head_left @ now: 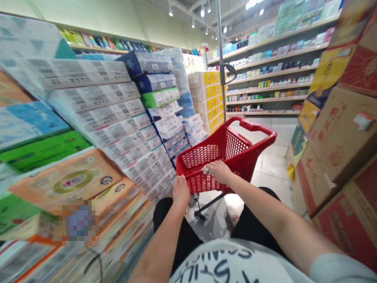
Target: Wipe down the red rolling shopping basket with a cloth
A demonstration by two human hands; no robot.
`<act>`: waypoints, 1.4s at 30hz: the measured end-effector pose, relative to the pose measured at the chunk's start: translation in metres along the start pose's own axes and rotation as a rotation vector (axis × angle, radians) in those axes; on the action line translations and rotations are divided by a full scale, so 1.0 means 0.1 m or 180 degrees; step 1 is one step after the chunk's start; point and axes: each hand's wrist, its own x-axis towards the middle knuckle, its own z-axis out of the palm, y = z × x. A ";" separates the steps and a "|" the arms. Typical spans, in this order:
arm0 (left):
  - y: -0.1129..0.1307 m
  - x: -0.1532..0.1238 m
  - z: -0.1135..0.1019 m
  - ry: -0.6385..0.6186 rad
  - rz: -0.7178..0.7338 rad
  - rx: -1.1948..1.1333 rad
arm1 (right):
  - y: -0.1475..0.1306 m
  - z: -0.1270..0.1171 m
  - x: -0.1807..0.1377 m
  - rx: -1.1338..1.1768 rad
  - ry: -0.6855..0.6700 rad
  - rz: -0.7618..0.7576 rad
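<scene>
A red plastic shopping cart [203,155] with perforated basket walls stands right in front of my knees, its handle at the far right end. My left hand [181,190] is closed over the near left corner of the basket rim. Pinched in the fingers of my right hand [220,172] is a small crumpled white tissue or cloth [205,170], held at the near rim of the basket. Through the part of the basket that shows, red grid is visible; its floor is partly hidden by the near wall and my hand.
Stacked tissue packs [118,118] rise close on the left, with orange packs [70,177] nearest. Cardboard boxes [332,137] are piled on the right. A metal pole [220,47] stands behind the cart. Shelves of goods [273,67] line the back, and white floor [269,157] runs between.
</scene>
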 end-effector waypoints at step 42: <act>0.09 -0.10 -0.13 0.0050 0.0022 -0.0888 | -0.16 -0.17 0.15 0.0448 0.0754 0.0047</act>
